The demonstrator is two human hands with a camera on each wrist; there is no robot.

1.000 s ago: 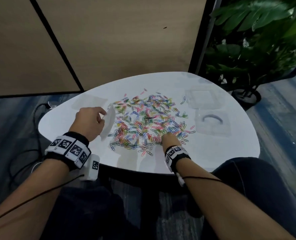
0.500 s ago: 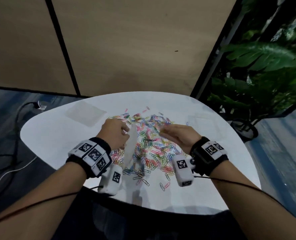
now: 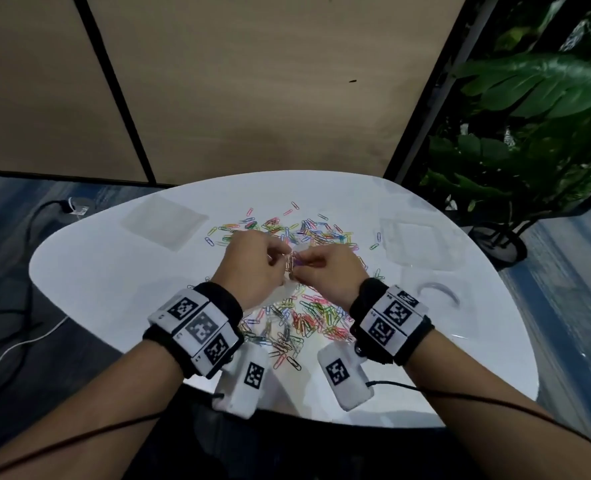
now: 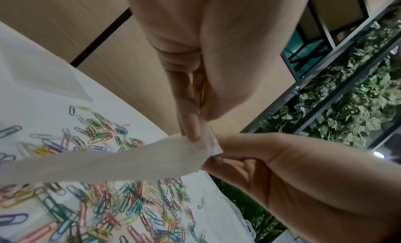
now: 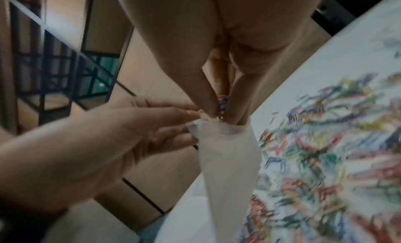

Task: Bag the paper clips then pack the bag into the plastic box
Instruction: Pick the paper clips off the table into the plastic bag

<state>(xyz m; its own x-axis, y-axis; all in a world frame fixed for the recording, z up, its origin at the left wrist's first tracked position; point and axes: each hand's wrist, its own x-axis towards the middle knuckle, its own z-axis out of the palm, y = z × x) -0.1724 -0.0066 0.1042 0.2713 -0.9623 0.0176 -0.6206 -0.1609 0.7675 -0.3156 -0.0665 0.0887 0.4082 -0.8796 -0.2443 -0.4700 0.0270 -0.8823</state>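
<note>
- Your left hand [image 3: 252, 263] pinches the mouth of the clear bag [image 4: 121, 161], now lifted off the worktop [image 3: 89, 271].
- Your right hand [image 3: 332, 271], up from the pile, pinches a few paper clips [image 5: 223, 102] at that mouth: bagging has begun.
- Most clips [image 3: 307, 317] lie loose; the plastic box [image 3: 420, 244] waits right.

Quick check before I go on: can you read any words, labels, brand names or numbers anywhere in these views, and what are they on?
No readable words, brands or numbers in any view.
Wristbands and: black-and-white square marker patterns only; tiny characters beside them are too small to read.
Wrist camera units and: one marker pattern each, no text.
Bag, paper clips, plastic box: no print visible.
</note>
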